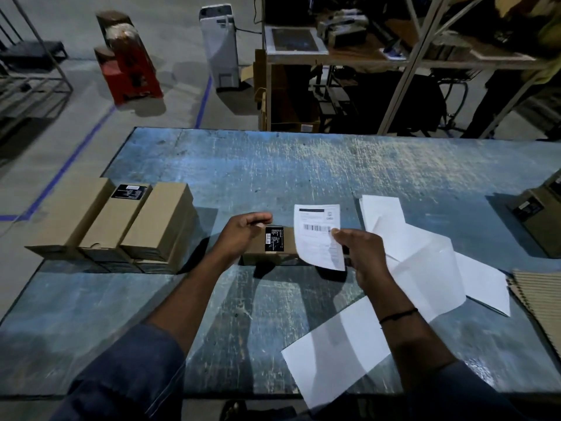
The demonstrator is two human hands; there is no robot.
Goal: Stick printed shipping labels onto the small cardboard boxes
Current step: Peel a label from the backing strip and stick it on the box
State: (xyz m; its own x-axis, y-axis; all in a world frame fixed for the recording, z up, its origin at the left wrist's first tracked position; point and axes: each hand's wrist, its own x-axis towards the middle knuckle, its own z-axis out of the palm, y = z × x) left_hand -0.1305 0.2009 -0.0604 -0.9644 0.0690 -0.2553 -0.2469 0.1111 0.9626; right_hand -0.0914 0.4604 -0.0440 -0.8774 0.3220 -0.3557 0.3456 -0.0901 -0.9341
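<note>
Beside the left grip [243, 235] curled on a box [290, 243], a limp label [318, 235] is pinched by the right grip [361, 253]; creasing is risked.

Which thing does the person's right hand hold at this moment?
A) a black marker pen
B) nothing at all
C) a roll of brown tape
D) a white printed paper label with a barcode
D: the right hand pinches the white printed paper label with a barcode by its edge, at the right end of the small brown cardboard box that the left hand grips.
</note>
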